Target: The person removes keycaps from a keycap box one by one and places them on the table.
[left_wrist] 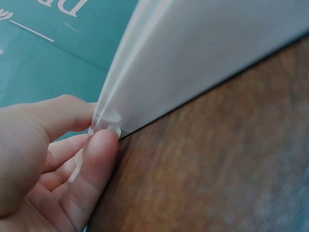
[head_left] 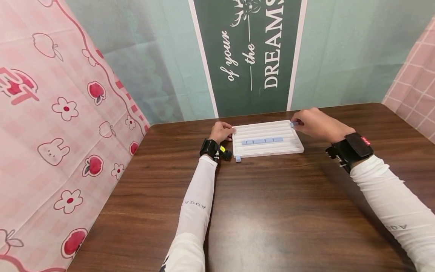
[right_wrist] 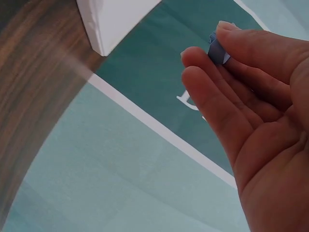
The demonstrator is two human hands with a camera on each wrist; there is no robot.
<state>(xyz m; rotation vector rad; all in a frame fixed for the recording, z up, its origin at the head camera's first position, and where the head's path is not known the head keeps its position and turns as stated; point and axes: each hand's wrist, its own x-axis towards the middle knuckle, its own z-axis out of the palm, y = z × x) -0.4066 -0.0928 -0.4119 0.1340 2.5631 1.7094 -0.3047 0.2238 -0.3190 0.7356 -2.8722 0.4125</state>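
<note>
A white ridged tray (head_left: 261, 132) lies near the table's far edge in the head view. Several light blue keycaps (head_left: 259, 141) stand in a row along one of its grooves. My left hand (head_left: 221, 131) grips the tray's left edge at a corner, thumb on one side and fingers on the other. Above the tray's far right corner, my right hand (head_left: 317, 124) pinches a blue keycap (right_wrist: 217, 52) between thumb and fingertips. Another blue keycap (head_left: 238, 159) is just outside the tray's near left corner.
The brown wooden table (head_left: 272, 211) extends toward me. A green cloth backdrop (head_left: 251, 102) with white lettering hangs right behind the tray. Pink patterned cloth (head_left: 85, 151) hangs on the left, and a pink tiled surface (head_left: 414, 75) borders the right.
</note>
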